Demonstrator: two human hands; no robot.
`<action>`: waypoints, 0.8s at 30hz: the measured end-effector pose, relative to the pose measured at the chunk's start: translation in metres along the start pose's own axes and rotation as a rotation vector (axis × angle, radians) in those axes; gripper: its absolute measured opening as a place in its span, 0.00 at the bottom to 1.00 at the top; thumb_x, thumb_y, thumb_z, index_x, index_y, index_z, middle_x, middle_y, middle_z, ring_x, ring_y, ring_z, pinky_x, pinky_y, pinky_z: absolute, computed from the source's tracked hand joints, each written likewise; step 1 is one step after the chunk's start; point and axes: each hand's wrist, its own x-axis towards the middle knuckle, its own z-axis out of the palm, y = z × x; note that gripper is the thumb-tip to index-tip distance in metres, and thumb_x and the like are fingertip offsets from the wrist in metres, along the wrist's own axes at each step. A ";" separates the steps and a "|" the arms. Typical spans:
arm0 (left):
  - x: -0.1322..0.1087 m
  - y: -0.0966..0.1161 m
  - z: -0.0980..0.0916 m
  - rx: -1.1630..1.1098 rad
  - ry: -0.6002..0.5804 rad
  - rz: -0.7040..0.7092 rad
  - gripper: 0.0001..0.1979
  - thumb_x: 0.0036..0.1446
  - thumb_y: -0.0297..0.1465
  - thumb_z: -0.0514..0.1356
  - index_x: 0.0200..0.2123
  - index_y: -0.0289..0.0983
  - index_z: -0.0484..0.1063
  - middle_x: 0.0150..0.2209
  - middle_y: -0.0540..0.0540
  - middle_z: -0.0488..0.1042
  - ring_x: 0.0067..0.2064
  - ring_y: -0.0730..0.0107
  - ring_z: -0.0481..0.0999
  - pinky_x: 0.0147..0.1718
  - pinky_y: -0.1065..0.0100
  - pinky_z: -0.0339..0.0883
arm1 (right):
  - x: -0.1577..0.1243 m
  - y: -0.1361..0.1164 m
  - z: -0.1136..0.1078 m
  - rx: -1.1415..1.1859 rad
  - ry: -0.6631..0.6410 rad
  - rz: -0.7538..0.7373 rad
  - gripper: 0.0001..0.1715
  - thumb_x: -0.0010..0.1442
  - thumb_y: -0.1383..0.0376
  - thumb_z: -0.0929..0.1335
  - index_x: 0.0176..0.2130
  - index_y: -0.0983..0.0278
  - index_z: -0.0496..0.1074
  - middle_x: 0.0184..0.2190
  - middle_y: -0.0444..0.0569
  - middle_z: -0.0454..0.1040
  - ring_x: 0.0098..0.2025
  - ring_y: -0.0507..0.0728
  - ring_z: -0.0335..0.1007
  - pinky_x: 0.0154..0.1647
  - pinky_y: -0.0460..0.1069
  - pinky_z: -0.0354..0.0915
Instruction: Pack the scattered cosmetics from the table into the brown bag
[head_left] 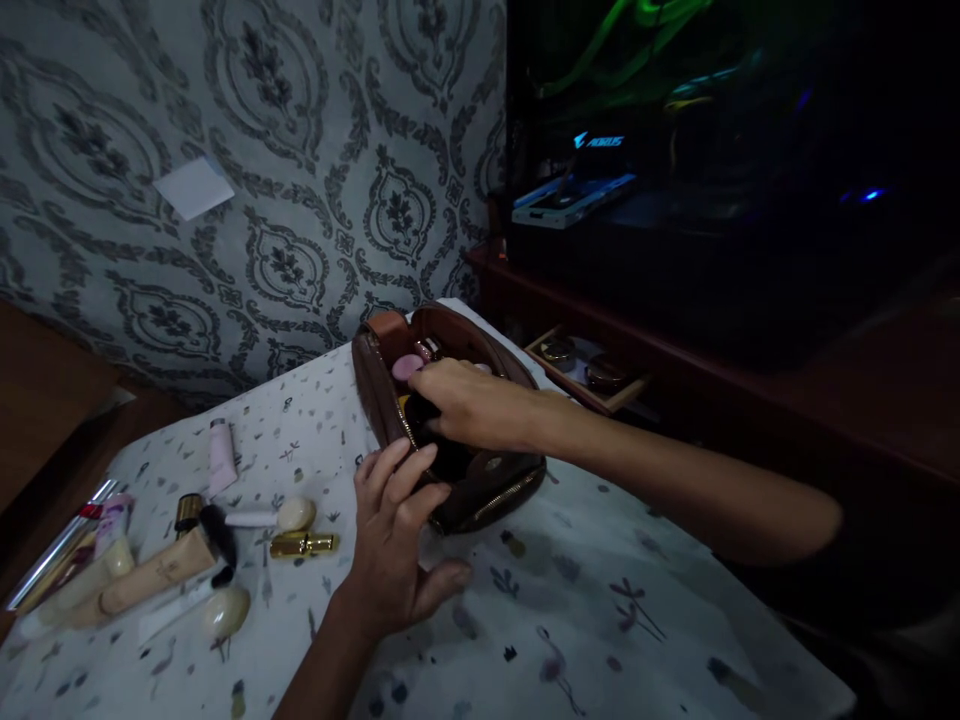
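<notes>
A brown cosmetic bag (pixel 375 395) lies unzipped on the cloth-covered table, with a pink round item (pixel 407 368) and other small things inside. My right hand (pixel 480 405) reaches into the bag from the right. Its fingers are curled downward and partly hidden, over something dark that I cannot make out. At the bag's near edge, my left hand (pixel 397 540) has its fingers spread, the tips by the zipper. Left of that hand lie a gold lipstick tube (pixel 303 544) and a cream-coloured round-headed item (pixel 297 514).
Several cosmetics are on the left, among them a beige tube (pixel 154 578), a pink tube (pixel 222 457) and a round cream item (pixel 226 611). An open drawer (pixel 626 395) sticks out beyond the bag. A large dark glossy screen (pixel 712 250) stands right. Patterned wallpaper (pixel 285 260) covers the wall.
</notes>
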 end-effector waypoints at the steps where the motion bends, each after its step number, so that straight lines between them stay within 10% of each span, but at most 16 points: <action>1: 0.000 0.000 0.000 0.003 -0.003 -0.002 0.23 0.69 0.48 0.47 0.56 0.37 0.62 0.59 0.33 0.70 0.69 0.50 0.57 0.62 0.47 0.55 | -0.002 -0.001 0.000 -0.016 -0.027 0.002 0.12 0.59 0.71 0.68 0.45 0.67 0.72 0.45 0.57 0.75 0.45 0.61 0.72 0.37 0.49 0.60; 13: -0.001 0.002 -0.001 0.060 -0.038 0.012 0.24 0.70 0.47 0.45 0.53 0.35 0.65 0.59 0.31 0.70 0.69 0.51 0.56 0.64 0.49 0.51 | -0.007 -0.006 0.001 -0.182 -0.086 -0.004 0.13 0.62 0.75 0.65 0.47 0.70 0.72 0.46 0.59 0.76 0.48 0.62 0.73 0.41 0.51 0.62; 24: -0.001 0.002 -0.003 0.059 -0.054 0.004 0.23 0.69 0.48 0.48 0.53 0.35 0.66 0.60 0.32 0.70 0.70 0.50 0.55 0.65 0.50 0.46 | 0.017 0.016 -0.051 -0.235 0.228 0.056 0.18 0.63 0.57 0.70 0.47 0.66 0.73 0.43 0.53 0.75 0.43 0.59 0.72 0.39 0.49 0.61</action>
